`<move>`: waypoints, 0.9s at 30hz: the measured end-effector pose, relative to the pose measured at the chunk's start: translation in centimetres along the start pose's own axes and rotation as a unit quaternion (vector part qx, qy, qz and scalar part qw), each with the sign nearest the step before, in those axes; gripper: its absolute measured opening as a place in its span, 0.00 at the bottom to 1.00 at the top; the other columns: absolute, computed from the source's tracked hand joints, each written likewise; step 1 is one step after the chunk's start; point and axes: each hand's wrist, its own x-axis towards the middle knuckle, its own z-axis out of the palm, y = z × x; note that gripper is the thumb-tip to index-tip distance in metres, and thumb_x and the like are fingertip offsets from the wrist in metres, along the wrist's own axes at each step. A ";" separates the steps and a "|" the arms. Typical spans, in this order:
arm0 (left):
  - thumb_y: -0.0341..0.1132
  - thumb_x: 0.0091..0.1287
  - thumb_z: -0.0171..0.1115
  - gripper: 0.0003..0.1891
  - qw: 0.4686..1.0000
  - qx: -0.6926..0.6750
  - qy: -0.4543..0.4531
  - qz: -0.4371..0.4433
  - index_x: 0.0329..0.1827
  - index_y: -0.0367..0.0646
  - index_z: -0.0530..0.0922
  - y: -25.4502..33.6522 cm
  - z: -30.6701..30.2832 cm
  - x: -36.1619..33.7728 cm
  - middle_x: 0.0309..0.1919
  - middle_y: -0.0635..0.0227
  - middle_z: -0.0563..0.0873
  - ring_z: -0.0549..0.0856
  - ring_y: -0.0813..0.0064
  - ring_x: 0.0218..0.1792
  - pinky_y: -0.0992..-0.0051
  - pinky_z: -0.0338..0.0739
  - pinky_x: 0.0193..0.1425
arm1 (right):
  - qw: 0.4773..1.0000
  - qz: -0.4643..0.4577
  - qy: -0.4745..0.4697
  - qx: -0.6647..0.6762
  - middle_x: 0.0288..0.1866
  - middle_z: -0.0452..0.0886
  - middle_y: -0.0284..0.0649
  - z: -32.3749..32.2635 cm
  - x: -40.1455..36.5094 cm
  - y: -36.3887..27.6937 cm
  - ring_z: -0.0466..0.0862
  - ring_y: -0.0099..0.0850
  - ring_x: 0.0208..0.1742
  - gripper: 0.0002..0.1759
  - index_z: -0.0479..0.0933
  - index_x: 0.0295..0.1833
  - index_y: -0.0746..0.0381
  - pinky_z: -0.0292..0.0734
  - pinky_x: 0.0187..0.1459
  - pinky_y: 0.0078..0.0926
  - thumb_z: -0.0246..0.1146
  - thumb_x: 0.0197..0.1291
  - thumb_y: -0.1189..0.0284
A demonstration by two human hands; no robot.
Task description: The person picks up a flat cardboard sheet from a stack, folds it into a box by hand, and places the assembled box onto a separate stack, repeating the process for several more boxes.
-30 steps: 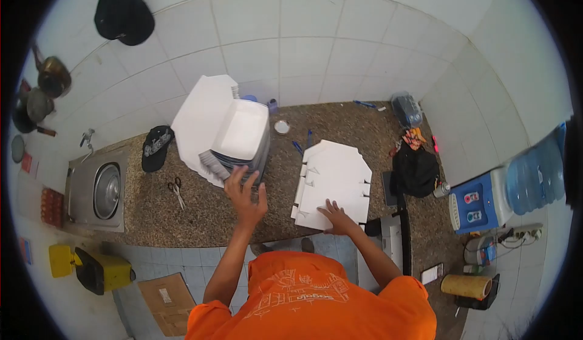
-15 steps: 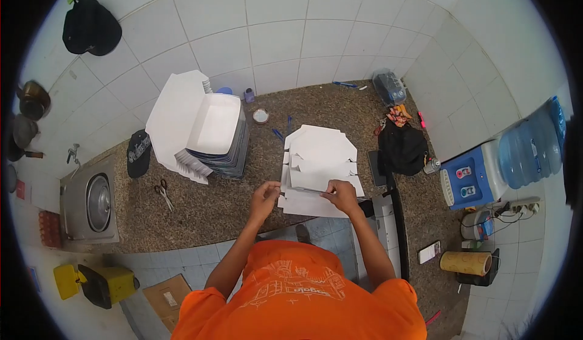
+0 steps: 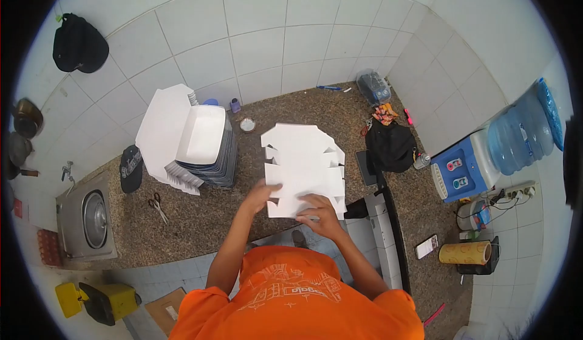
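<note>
A flat white cardboard blank with cut flaps lies on the speckled counter in front of me. My left hand rests at its left edge, with the fingertips over a side flap. My right hand lies on the near part of the cardboard, its fingers bent and apart. To the left stands a tall stack of folded white trays with dark outer sides. Beside and partly against it is a stack of flat white blanks.
Scissors and a dark cap lie left, near the sink. A small round container stands behind. At the right are a black bag, a phone, a yellow roll and a water dispenser.
The raised near part of the cardboard now lies flat. My right hand has moved left and down onto it, and my left hand has come over the left edge. The view has shifted slightly.
</note>
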 end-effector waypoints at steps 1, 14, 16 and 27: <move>0.38 0.73 0.68 0.27 0.996 0.086 0.026 0.023 0.70 0.35 0.75 0.0 0.3 -0.4 0.54 0.56 0.88 0.90 0.66 0.50 0.65 0.88 0.49 | 1.000 -0.002 0.000 -0.003 0.55 0.88 0.47 0.3 -0.8 0.8 0.83 0.43 0.63 0.16 0.86 0.53 0.64 0.74 0.65 0.44 0.74 0.63 0.69; 0.48 0.66 0.76 0.46 0.945 0.186 0.076 0.256 0.80 0.34 0.63 2.7 9.6 -5.7 0.69 0.51 0.77 0.78 0.59 0.68 0.61 0.71 0.73 | 0.979 0.170 0.091 0.066 0.64 0.84 0.56 -1.1 2.3 -5.2 0.85 0.46 0.64 0.29 0.75 0.72 0.67 0.75 0.68 0.38 0.70 0.67 0.72; 0.44 0.68 0.75 0.32 0.982 0.030 0.102 0.157 0.68 0.32 0.75 5.9 11.1 -6.7 0.56 0.57 0.86 0.86 0.69 0.54 0.67 0.81 0.58 | 0.995 0.077 0.068 0.002 0.67 0.81 0.60 -2.8 4.5 -8.4 0.81 0.50 0.70 0.31 0.74 0.73 0.66 0.71 0.73 0.40 0.71 0.65 0.73; 0.33 0.76 0.67 0.11 0.951 -0.249 0.045 0.179 0.57 0.41 0.81 7.3 13.7 -5.0 0.50 0.70 0.87 0.86 0.77 0.49 0.68 0.83 0.55 | 0.959 0.082 0.271 -0.011 0.67 0.83 0.54 -4.0 2.2 -4.3 0.87 0.47 0.64 0.32 0.78 0.71 0.63 0.81 0.64 0.36 0.62 0.59 0.85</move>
